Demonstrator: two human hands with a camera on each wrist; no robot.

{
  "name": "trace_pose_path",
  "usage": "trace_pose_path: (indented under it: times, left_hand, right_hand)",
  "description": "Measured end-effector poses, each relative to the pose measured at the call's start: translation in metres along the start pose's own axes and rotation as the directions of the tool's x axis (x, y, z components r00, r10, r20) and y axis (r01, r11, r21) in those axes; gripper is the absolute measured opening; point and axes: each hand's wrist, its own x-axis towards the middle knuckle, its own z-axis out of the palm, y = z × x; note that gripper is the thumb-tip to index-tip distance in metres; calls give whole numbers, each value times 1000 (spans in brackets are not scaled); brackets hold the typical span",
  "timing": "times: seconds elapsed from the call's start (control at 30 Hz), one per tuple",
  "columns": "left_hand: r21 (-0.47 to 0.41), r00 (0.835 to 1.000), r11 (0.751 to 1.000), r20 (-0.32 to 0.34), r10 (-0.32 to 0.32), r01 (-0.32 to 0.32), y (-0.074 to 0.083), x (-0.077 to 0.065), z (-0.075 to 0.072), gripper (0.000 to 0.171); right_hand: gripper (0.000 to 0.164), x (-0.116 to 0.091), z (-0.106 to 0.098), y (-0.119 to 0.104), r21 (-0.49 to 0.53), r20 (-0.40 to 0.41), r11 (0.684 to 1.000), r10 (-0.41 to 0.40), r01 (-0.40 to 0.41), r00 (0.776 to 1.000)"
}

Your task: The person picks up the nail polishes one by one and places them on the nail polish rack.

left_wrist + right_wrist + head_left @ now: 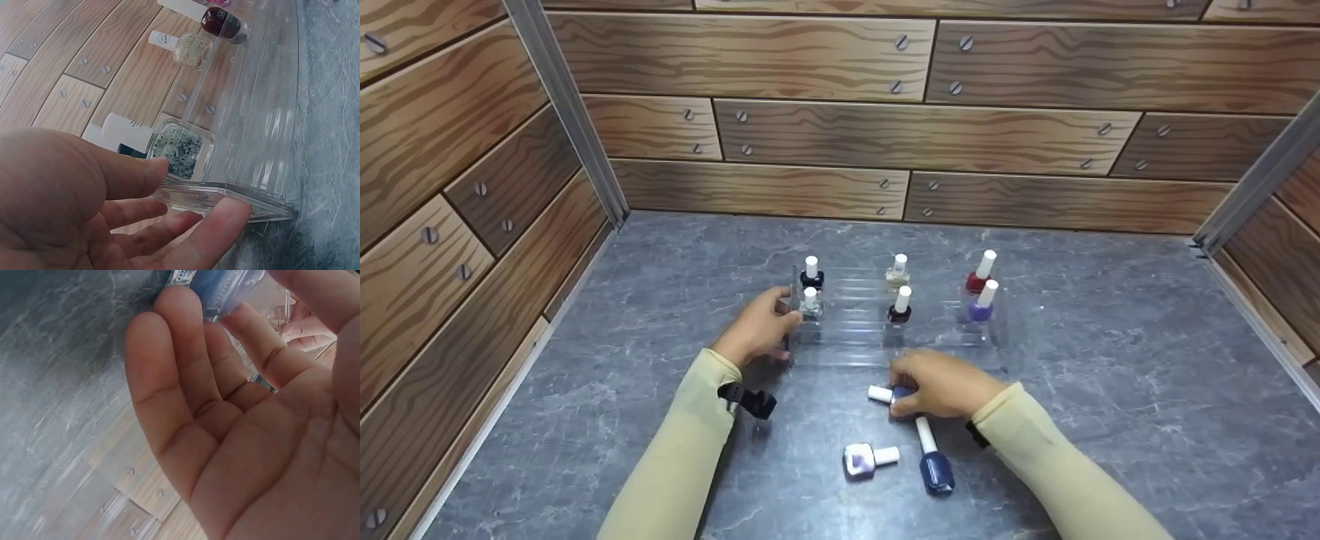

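A clear stepped rack [847, 358] stands on the grey table, holding several nail polish bottles in two rows. My left hand [757, 326] grips its left end, thumb on one side of the end panel [225, 194] and fingers on the other. Right by that thumb is a glitter nail polish bottle [181, 149]. In front of the rack, my right hand [945, 384] holds a blue nail polish bottle [901, 392] between thumb and fingers, its white cap pointing left. The fingers hide much of this bottle; its blue glass [219, 292] shows at the fingertips in the right wrist view.
Nearer me lie a pale purple nail polish bottle [859, 460] and a dark blue one [937, 471]. On the rack's right end stand a red bottle [978, 282] and a purple one [980, 311]. Wood-patterned walls [810, 135] enclose the table's back and sides.
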Motion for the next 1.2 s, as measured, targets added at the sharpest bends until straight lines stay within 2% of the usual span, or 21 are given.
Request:
trace_pose_path:
  times: [0.2, 0.43, 0.57, 0.73, 0.97, 1.2]
  left_hand:
    - [7, 1000, 1000, -8, 2, -2, 5, 1, -2, 54]
    - [-10, 1000, 1000, -1, -3, 3, 2, 0, 0, 55]
    - [-12, 1000, 1000, 5, -11, 11, -1, 0, 0, 55]
    - [-19, 1000, 1000, 10, -13, 13, -2, 0, 1, 55]
    - [-10, 1000, 1000, 10, -13, 13, 0, -3, -1, 57]
    - [-7, 1000, 1000, -3, -14, 14, 0, -3, 1, 57]
  right_hand:
    - [28, 1, -2, -2, -17, -19, 997, 80, -80, 997]
    - [40, -4, -1, -9, -134, -45, 983, 120, -125, 992]
    - [39, -8, -2, -9, -172, -17, 980, 94, -96, 995]
    - [24, -10, -4, -7, -175, 4, 984, 40, -38, 999]
    - [19, -12, -7, -7, -174, -13, 985, 2, -4, 1000]
    - [22, -11, -7, -7, -201, -41, 979, -17, 8, 999]
